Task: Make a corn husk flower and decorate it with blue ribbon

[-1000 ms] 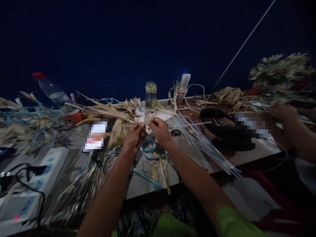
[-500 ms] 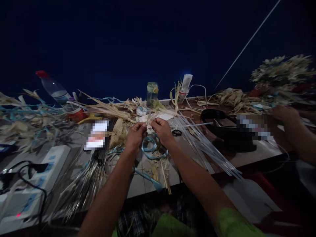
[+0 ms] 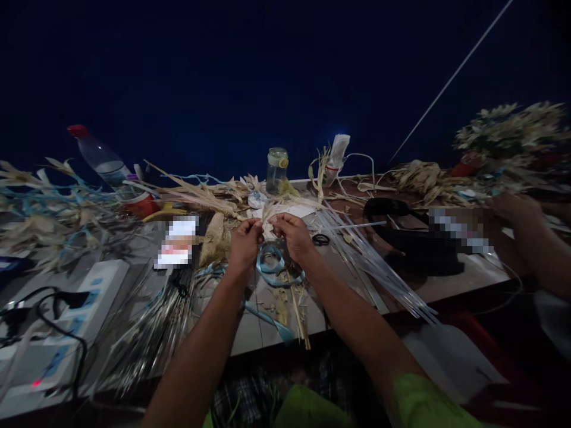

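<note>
My left hand (image 3: 244, 242) and my right hand (image 3: 292, 235) meet above the middle of the table, each closed in a pinch. Between the fingertips is a small, pale piece of dried husk (image 3: 266, 211), partly hidden by the fingers. Just below them, a coil of light-blue ribbon (image 3: 264, 277) lies on the table with its loose end (image 3: 270, 318) trailing toward the front edge. Thin straw-coloured stalks (image 3: 300, 318) rest beside the coil. Black scissor-like handles (image 3: 320, 239) lie right of my right hand.
Clear plastic tubes (image 3: 383, 273) spread to the right, before a black stand (image 3: 388, 208). Left are a phone (image 3: 177, 241), metal wires (image 3: 156, 333) and a power strip (image 3: 84, 309). Behind stand a jar (image 3: 276, 169) and a tilted bottle (image 3: 100, 156). Another person's hand (image 3: 513, 208) is far right.
Both hands stay in nearly the same place, still pinching the husk piece, whose visible tip has shifted slightly left. The whole view has moved a little.
</note>
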A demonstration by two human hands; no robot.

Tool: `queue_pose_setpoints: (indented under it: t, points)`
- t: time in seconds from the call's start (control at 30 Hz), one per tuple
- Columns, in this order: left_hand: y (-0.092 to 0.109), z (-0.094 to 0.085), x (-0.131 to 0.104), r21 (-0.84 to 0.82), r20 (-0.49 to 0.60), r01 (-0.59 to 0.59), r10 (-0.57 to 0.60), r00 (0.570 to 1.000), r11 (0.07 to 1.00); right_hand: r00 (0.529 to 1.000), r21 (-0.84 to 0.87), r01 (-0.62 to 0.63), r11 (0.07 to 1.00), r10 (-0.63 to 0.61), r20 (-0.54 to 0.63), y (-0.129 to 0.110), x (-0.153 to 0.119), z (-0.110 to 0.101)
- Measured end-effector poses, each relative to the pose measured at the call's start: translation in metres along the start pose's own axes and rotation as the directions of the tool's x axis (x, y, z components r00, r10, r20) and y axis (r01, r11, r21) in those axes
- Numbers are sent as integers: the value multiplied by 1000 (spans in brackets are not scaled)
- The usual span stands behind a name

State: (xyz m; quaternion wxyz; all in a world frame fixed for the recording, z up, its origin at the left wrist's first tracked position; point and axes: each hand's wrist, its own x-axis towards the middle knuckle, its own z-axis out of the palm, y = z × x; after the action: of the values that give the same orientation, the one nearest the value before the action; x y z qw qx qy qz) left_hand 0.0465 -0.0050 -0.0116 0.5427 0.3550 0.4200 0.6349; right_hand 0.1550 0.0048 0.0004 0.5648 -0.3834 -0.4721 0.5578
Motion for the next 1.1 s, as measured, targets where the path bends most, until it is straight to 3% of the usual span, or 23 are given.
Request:
queue_pose_setpoints:
  t: [0.13,0.27,0.33,0.47,0.6,0.7,0.87,0.97,1.03,1.1]
  points:
    - [8,-1,-1,-58,-57,17,-20,998,998,999,-51,-9,999,7,-37,5,4,-4]
    - [14,-4,2,-180,-93,3,-20,995,984,994,-255,42,966,-67,-89,13,11,-15]
    - [16,-8,5,-236,-112,-12,-15,994,972,982,-422,118,899,-169,-86,16,14,-21]
    - [18,-13,10,-290,-134,-5,-36,990,957,952,-731,203,652,-305,-7,16,16,-30]
    - [19,-16,10,-315,-99,32,-67,993,949,974,-901,169,399,-208,90,13,15,-32]
    - [20,-15,10,-320,-74,70,-99,992,945,981,-949,157,273,-150,120,11,13,-32]
    - [21,-15,10,-323,-84,75,-107,991,943,975,-949,192,248,-156,157,7,12,-32]
    - [22,-16,11,-318,-90,68,-102,991,946,973,-963,207,173,-136,185,7,9,-31]
    - [22,-16,11,-316,-88,76,-109,990,946,962,-954,271,125,-75,263,6,5,-28]
    - [21,-16,11,-316,-89,84,-118,989,945,924,-916,375,145,13,381,5,1,-25]
